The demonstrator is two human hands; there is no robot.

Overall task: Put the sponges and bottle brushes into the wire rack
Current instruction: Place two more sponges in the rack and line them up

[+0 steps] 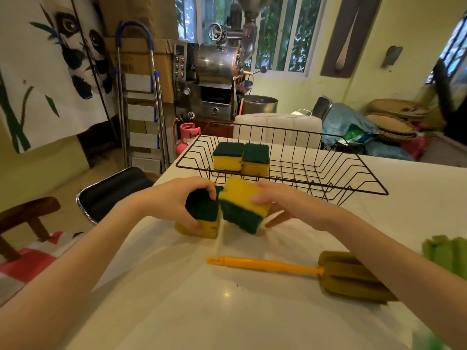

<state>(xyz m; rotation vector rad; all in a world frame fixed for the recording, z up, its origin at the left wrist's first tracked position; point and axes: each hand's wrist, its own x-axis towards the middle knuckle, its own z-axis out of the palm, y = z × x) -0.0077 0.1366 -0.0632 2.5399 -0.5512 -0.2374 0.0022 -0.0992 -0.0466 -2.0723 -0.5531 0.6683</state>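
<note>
**Q:** Where was the wire rack, and how much room was there around it?

**A:** The wire rack (285, 157) sat on the white desk (227, 311), toward the far edge. Its left rim came close to the desk's left edge. To the right of the rack the desk lay bare and wide. On the near side of the rack, open surface ran back to me, broken only by the brushes.

**Q:** What did the rack hold?

**A:** Two sponges, green pad up, yellow below, side by side and touching in the rack's left half: the left sponge in the rack (228, 156) and the right sponge in the rack (255, 159). The rack's right half held nothing I could see.

**Q:** And your hands?

**A:** Both were just in front of the rack's near rim. My left hand (177, 198) had its fingers clamped on one sponge (202, 213), thumb low on the yellow side, its base at or just above the desk. My right hand (283, 200) had its fingers closed around the other sponge (242, 205), tilted, yellow side up, lifted clear of the desk. The two sponges met edge to edge.

**Q:** The brushes?

**A:** The yellow-handled bottle brush (303, 270) lay flat on the desk, nearer to me than the rack, its foam head partly under my right forearm. A white handle (219, 236) showed blurred below the held sponges. Something green (447, 253) lay at the desk's right edge; I could not tell what.
</note>
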